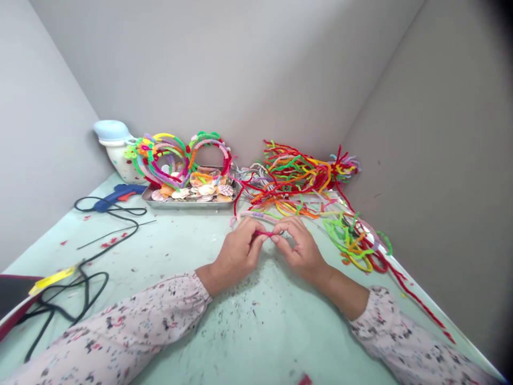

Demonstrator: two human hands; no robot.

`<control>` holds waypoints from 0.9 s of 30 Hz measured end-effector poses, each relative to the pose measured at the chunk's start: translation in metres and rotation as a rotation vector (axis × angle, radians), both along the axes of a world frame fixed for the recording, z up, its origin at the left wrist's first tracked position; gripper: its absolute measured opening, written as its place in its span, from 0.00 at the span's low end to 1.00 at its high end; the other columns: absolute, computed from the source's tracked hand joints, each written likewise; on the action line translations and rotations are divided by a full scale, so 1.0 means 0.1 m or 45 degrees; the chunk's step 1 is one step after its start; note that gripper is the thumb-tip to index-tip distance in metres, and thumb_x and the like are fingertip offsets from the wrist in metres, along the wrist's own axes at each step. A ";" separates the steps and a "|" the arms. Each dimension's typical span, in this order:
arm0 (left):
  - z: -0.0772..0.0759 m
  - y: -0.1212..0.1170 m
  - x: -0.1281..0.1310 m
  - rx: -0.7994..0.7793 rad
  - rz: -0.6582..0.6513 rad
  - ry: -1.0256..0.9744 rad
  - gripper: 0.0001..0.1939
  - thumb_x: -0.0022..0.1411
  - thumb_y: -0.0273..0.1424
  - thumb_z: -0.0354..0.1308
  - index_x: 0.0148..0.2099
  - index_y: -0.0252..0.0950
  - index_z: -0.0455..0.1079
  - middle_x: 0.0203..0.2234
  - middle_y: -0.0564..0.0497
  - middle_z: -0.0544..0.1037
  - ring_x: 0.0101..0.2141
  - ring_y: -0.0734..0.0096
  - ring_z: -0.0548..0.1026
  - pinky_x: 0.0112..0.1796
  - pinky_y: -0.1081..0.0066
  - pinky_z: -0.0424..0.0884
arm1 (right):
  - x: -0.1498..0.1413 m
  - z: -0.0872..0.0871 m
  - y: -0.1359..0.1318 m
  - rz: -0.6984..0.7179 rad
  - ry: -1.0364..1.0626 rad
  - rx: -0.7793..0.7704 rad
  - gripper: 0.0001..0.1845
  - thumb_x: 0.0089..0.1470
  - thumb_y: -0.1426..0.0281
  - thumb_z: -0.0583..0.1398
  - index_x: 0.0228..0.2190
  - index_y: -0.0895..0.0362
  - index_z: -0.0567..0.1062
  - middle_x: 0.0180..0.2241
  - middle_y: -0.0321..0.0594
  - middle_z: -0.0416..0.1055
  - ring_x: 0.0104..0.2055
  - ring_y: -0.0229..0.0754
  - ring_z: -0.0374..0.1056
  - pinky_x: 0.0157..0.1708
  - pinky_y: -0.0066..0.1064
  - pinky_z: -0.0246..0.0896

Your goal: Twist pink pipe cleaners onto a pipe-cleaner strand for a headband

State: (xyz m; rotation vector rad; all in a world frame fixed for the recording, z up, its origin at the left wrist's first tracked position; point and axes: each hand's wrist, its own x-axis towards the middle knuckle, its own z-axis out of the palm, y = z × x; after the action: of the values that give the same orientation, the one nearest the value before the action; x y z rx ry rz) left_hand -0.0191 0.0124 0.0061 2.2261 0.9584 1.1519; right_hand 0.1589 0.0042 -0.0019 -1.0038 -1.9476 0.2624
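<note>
Over the middle of the table, my left hand point(236, 251) and my right hand point(302, 250) meet with thumbs and forefingers pinched. Between the fingertips runs a short piece of dark red pipe cleaner point(263, 233), one hand closed on each end. Its full length is hidden by the fingers. Just behind my hands lies a curved, pale pink and lilac pipe-cleaner band point(260, 215), partly covered by them. Beyond it sits a metal tray point(192, 205) of seashells point(206, 190), with several headbands point(208, 140) wrapped in coloured pipe cleaners standing in it.
A large heap of loose pipe cleaners point(296, 174) fills the back right, with a green and orange tangle point(344, 238) nearer. At left are a blue glue gun point(114, 197), its black cord point(86, 272), a white bottle with a blue lid point(114, 144) and a yellow tag point(52, 280).
</note>
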 end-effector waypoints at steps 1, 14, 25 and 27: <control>0.00 0.00 0.00 0.007 -0.001 0.006 0.03 0.64 0.26 0.48 0.37 0.35 0.62 0.30 0.51 0.67 0.31 0.71 0.64 0.33 0.71 0.61 | 0.00 0.00 0.00 0.005 -0.003 -0.016 0.02 0.57 0.69 0.56 0.33 0.53 0.68 0.34 0.39 0.67 0.42 0.44 0.63 0.43 0.39 0.59; -0.05 0.02 -0.01 0.026 -0.021 0.056 0.04 0.64 0.26 0.48 0.37 0.35 0.63 0.30 0.51 0.67 0.31 0.71 0.65 0.33 0.71 0.62 | 0.01 -0.04 0.00 0.142 0.067 -0.272 0.05 0.60 0.67 0.51 0.34 0.54 0.65 0.40 0.41 0.67 0.48 0.44 0.62 0.50 0.41 0.56; -0.03 0.01 -0.02 0.025 -0.018 0.058 0.03 0.64 0.26 0.48 0.37 0.35 0.63 0.30 0.50 0.68 0.32 0.71 0.66 0.34 0.71 0.62 | -0.01 0.00 0.00 0.053 0.075 -0.191 0.05 0.58 0.67 0.54 0.33 0.53 0.68 0.36 0.39 0.67 0.43 0.43 0.63 0.47 0.38 0.57; -0.03 0.02 -0.01 0.028 -0.018 0.056 0.03 0.63 0.25 0.48 0.37 0.35 0.63 0.30 0.51 0.68 0.32 0.71 0.66 0.34 0.71 0.62 | -0.01 0.00 0.00 0.040 0.056 -0.161 0.05 0.58 0.67 0.54 0.33 0.54 0.68 0.36 0.39 0.67 0.43 0.43 0.63 0.46 0.38 0.57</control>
State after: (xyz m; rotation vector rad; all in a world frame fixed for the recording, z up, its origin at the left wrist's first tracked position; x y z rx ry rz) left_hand -0.0204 0.0140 0.0034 2.2807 0.9502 1.1168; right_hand 0.1580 0.0045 -0.0022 -1.0406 -1.9277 0.4264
